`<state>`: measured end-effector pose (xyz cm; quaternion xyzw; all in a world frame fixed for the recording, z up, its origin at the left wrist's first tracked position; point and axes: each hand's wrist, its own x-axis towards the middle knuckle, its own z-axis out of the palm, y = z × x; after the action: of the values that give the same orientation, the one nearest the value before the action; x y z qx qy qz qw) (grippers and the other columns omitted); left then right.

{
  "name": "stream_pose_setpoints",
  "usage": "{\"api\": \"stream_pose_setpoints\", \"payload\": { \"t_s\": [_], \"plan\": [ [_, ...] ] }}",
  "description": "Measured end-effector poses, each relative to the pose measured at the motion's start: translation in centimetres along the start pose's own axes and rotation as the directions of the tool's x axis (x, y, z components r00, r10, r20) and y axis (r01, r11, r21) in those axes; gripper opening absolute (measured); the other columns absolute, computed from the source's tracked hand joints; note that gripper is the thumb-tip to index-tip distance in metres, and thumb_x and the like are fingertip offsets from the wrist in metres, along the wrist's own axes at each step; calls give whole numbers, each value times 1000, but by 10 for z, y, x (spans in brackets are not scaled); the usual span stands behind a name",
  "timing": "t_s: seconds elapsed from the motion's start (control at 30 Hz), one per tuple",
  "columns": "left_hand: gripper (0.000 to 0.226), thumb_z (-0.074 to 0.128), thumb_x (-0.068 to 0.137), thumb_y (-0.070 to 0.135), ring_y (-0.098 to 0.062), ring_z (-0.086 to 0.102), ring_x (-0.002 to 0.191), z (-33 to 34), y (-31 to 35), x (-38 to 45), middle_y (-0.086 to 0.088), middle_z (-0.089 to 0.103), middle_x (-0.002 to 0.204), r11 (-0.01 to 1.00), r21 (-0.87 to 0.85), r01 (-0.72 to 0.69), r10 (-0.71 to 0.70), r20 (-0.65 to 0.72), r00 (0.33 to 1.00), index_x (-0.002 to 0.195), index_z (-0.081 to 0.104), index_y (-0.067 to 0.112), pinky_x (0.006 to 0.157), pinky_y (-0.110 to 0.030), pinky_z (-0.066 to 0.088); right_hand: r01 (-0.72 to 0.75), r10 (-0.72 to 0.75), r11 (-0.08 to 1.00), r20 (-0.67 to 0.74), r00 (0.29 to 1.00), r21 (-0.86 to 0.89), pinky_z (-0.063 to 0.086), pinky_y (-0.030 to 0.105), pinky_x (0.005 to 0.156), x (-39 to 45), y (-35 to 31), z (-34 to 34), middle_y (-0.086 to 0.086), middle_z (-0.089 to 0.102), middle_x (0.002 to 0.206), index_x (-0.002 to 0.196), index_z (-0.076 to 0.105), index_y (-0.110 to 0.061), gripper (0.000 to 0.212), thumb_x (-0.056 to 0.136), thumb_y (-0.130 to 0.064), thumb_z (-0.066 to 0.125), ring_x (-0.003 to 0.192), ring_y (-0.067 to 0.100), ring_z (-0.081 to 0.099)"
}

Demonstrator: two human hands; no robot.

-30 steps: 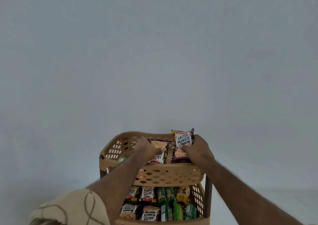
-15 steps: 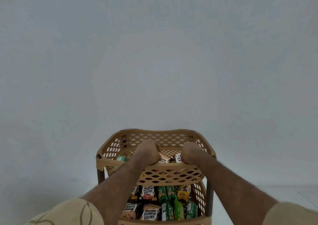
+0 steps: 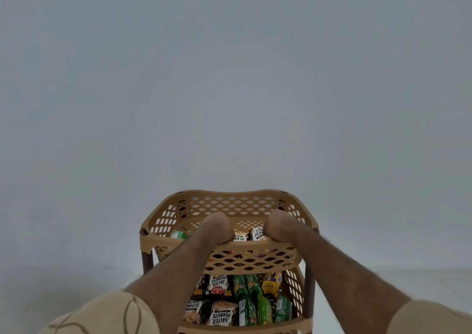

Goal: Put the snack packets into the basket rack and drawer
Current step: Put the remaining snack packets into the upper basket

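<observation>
Both hands reach down into the top basket (image 3: 231, 198) of the tan lattice rack, the left hand (image 3: 217, 227) and right hand (image 3: 279, 227) dipping over the near rim so that only their backs and wrists show. Between them two salted peanut packets (image 3: 251, 234) lie low in that basket, each just beside a hand; a green packet (image 3: 178, 234) sits near the left wall. Whether each grip is pinching a packet or has spread open I cannot tell, since the fingers are hidden behind the rim and the hands themselves. The lower basket (image 3: 293, 286) is already well stocked, with rows of peanut packets (image 3: 221, 317) on the left and green packets (image 3: 255, 305) on the right. The step in hand looks like setting the two peanut packets down on the top tier. The next move probably calls for letting go, lifting both hands straight up clear of the rim without dragging the packets, then fetching more. No drawer is in view.
</observation>
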<state>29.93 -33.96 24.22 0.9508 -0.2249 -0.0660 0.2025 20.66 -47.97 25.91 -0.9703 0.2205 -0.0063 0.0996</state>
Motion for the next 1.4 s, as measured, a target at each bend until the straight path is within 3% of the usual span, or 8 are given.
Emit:
{"api": "stream_pose_setpoints", "payload": {
  "t_s": [0.1,0.27,0.43,0.6,0.83,1.0,1.17,1.4],
  "plan": [
    [11,66,87,14,-12,59,75,3,-4,3,-3,66,89,999,-1,-36,36,0,999,93,70,6,51,-20,41,3,0,997,40,999,-71,49,35,95,-1,-1,1,20,62,122,120,62,2,35,98,-8,37,110,29,60],
    [13,62,84,10,-12,66,72,-3,-1,-9,-1,71,82,991,-93,-98,78,-196,978,89,73,9,54,-19,49,-16,31,995,-161,986,93,42,28,59,2,4,5,6,57,76,80,63,-3,23,92,-2,43,76,21,54],
    [14,59,91,29,-4,61,65,-5,-1,-32,13,64,72,913,-230,-338,191,-491,850,81,67,22,50,-12,36,46,172,844,-352,920,534,53,34,71,-2,10,10,6,67,103,110,62,-13,28,88,-4,48,89,22,64],
    [19,61,93,28,-4,49,56,-1,-13,-54,10,58,63,767,-310,-562,305,-595,744,76,64,24,51,-17,40,180,259,699,-479,838,693,52,29,62,-19,23,7,-4,65,96,99,64,-24,26,89,-6,47,70,5,58],
    [14,55,91,33,-1,51,80,19,-63,-103,17,60,82,700,153,-698,601,-653,460,85,65,25,77,-23,41,413,23,752,-646,763,514,41,4,61,-51,21,22,-15,62,83,94,60,-32,14,92,-18,59,76,-13,57],
    [12,56,92,32,6,50,85,46,-118,-128,20,61,87,730,132,-671,589,-620,519,89,66,26,79,-14,38,532,-138,793,-764,631,296,45,20,75,-81,11,62,-10,59,91,101,63,-23,12,90,-19,60,91,10,54],
    [5,67,88,29,1,53,85,87,-187,-144,16,68,91,857,85,-509,462,-567,683,91,70,27,74,-10,36,529,-238,847,-852,466,53,38,31,87,-117,9,100,-6,61,98,99,64,-18,16,89,-23,53,98,12,52],
    [26,61,88,31,-8,54,97,132,-255,-147,11,62,109,984,69,-164,178,-303,936,113,66,31,79,-20,47,476,-222,867,-740,635,148,47,35,83,-146,10,159,-3,61,96,96,65,-15,12,84,-12,63,93,17,55]
  ]
}}
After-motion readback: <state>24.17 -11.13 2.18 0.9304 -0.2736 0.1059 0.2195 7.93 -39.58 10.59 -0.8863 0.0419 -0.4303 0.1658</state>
